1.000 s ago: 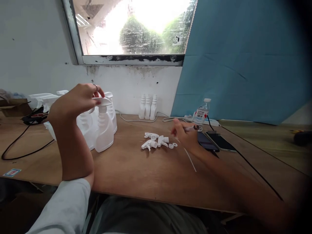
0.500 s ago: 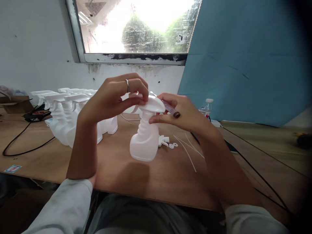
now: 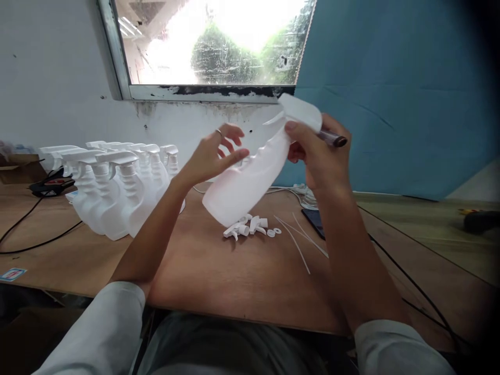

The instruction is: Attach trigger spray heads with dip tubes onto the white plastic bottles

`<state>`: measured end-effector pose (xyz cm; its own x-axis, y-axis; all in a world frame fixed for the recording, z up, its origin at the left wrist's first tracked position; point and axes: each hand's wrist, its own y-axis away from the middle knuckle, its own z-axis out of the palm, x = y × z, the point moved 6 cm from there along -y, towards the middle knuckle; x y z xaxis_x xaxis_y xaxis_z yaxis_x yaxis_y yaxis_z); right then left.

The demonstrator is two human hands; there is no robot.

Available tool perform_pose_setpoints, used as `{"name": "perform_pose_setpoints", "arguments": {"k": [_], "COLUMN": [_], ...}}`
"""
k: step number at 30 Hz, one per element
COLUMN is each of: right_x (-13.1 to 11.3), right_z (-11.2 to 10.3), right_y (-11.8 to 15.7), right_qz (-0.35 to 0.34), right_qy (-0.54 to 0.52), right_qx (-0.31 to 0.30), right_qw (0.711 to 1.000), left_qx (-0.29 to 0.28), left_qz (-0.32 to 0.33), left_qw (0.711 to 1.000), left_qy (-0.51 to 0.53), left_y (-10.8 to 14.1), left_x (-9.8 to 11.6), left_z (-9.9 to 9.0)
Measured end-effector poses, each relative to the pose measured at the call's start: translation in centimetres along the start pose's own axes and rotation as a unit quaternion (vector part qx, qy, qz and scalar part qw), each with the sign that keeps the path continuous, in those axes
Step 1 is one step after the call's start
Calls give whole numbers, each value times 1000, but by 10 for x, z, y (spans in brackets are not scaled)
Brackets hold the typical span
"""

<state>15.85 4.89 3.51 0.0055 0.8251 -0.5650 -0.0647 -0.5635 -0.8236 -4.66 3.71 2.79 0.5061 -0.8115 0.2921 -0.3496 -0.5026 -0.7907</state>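
Observation:
A white spray bottle (image 3: 250, 182) hangs tilted above the table, its spray head up at the right and its base down at the left. My right hand (image 3: 322, 148) is closed around its neck, just under the head. Tucked in the same hand is a slim, clear pen-like tool with a dark end (image 3: 332, 138). My left hand (image 3: 216, 153) is open, fingers apart, close beside the bottle's ridged side; whether it touches cannot be made out. Under the bottle lie several loose white trigger parts (image 3: 258, 225) and small white rings (image 3: 273, 232).
Several white spray bottles (image 3: 128, 192) stand grouped at the left. Thin white tubes (image 3: 294, 239) lie right of the loose parts, near a dark phone (image 3: 313, 223). Black cables (image 3: 414, 278) cross the table's right side. A cardboard box (image 3: 23, 169) sits far left.
The bottle has gone from nearly upright to tilted, raised up and to the right by my right hand. My left hand has let go of the spray head and opened.

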Motion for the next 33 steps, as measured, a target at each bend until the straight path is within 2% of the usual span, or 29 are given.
{"name": "perform_pose_setpoints", "arguments": {"k": [2,4,7,10,16,20,23,26,28,31,33], "right_x": [6,13,22,24,23,33,30,18,14,18,20], "right_z": [-7,-7,-4,-2,7,10,17,27,31,29,26], "right_y": [-4,-6,-7,-7,-7,-8,-4,2,4,2,0], "right_qz": [7,24,52,22,-53,-24,-24,-45,-33,13,33], "right_qy": [-3,4,1,-34,-11,-70,-43,-15,-37,-95,-117], "right_qx": [27,16,7,26,-36,-17,-25,-88,-125,-108,-86], "right_qw": [1000,1000,999,999,998,997,998,995,991,989,989], "left_qx": [-85,-123,-100,-83,-104,-110,-148,-176,-180,-201,-228], "left_qz": [-45,-77,-85,-74,-65,-73,-88,-93,-94,-107,-118], "left_qw": [995,989,991,994,992,991,983,968,962,951,932], "left_qy": [5,-16,-36,-20,-1,-9,59,151,182,210,256], "left_y": [0,2,3,3,4,5,8,9,8,8,11], "left_x": [-16,-25,-22,-13,-10,-16,-25,-37,-44,-51,-49], "left_z": [18,30,36,37,30,21,25,33,37,43,48]}}
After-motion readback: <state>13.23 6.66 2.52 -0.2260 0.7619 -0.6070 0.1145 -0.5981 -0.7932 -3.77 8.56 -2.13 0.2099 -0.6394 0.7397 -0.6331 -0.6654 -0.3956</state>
